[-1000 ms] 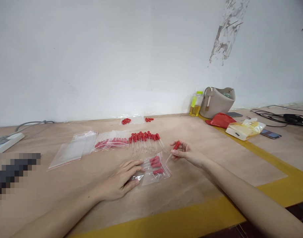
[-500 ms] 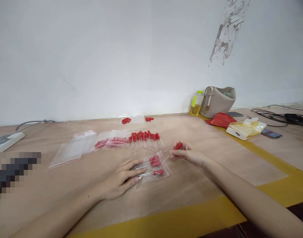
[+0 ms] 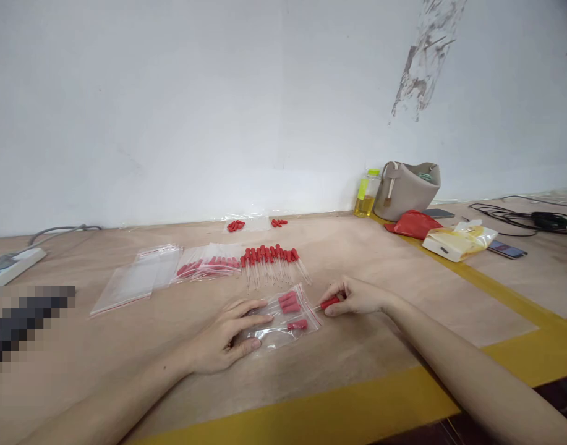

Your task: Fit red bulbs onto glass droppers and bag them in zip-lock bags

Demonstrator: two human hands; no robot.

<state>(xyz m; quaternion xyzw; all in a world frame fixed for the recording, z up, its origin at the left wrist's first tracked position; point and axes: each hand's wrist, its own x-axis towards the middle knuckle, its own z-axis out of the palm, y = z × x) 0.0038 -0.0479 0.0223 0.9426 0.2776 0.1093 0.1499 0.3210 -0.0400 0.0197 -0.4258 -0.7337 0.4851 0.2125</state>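
Note:
My left hand [image 3: 232,334] lies flat with fingers spread on a clear zip bag [image 3: 269,339], pressing it to the table. Inside the bag are 3 droppers with red rubber bulbs [image 3: 290,305]. My right hand [image 3: 350,296] pinches another dropper by its red bulb [image 3: 329,303], its thin tube pointing left at the bag's mouth. Whether the tip is inside the bag I cannot tell. Behind the bag lies a row of loose red-bulbed droppers [image 3: 269,254]. Left of that row, filled bags of droppers [image 3: 209,264] overlap.
Flat bags [image 3: 135,281] lie at left, near a power strip [image 3: 18,266]. Loose red bulbs [image 3: 235,226] lie by the wall. A bottle [image 3: 365,194], a grey bag [image 3: 406,191], a red pouch [image 3: 413,224], a tissue pack [image 3: 457,241], a phone [image 3: 508,249] and cables [image 3: 519,219] stand right.
My right hand has moved down toward me, turning the dropper nearly level, with its tube now at the bag's mouth. My left hand stays on the bag.

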